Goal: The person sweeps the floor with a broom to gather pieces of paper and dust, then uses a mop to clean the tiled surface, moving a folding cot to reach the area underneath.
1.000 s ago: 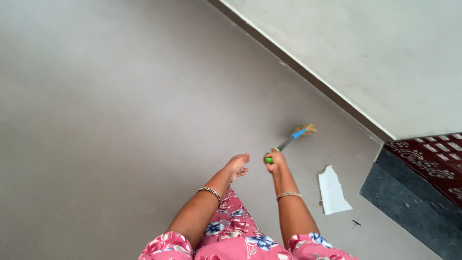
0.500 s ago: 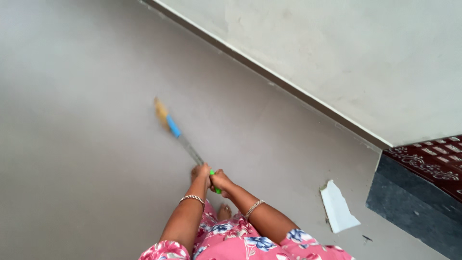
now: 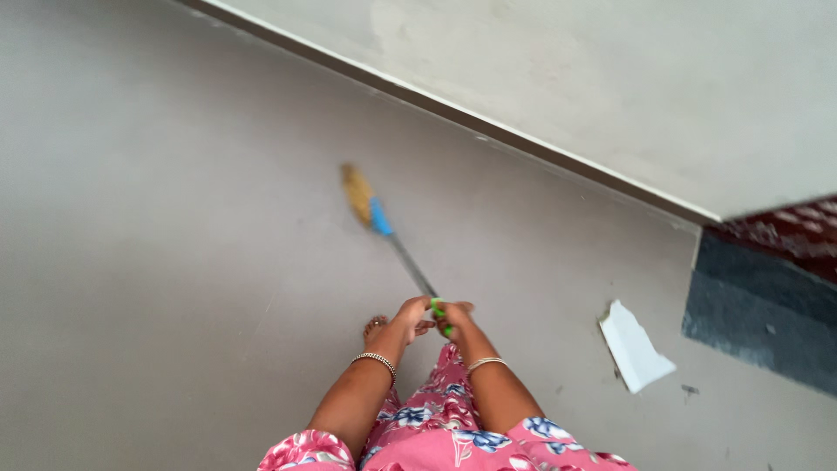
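Observation:
A broom point(image 3: 384, 228) with a straw head, a blue collar, a grey metal shaft and a green grip reaches up and left over the grey floor point(image 3: 157, 262). My right hand point(image 3: 455, 317) is closed around the green grip. Beside it, my left hand point(image 3: 411, 313) holds the shaft just above the grip, touching the right hand. The straw head rests on the floor short of the wall base. Each wrist wears a bangle.
A torn white paper scrap point(image 3: 635, 346) lies on the floor to the right. A dark stone step point(image 3: 758, 305) with a patterned maroon top stands at the right edge. The pale wall point(image 3: 567, 78) with a dark skirting runs diagonally across the top. One bare foot point(image 3: 375, 329) shows below my hands.
A second ago only my right hand held the broom, its head pointing right. The broom swung to the left, my left hand joined on the shaft, and the head has since come slightly right.

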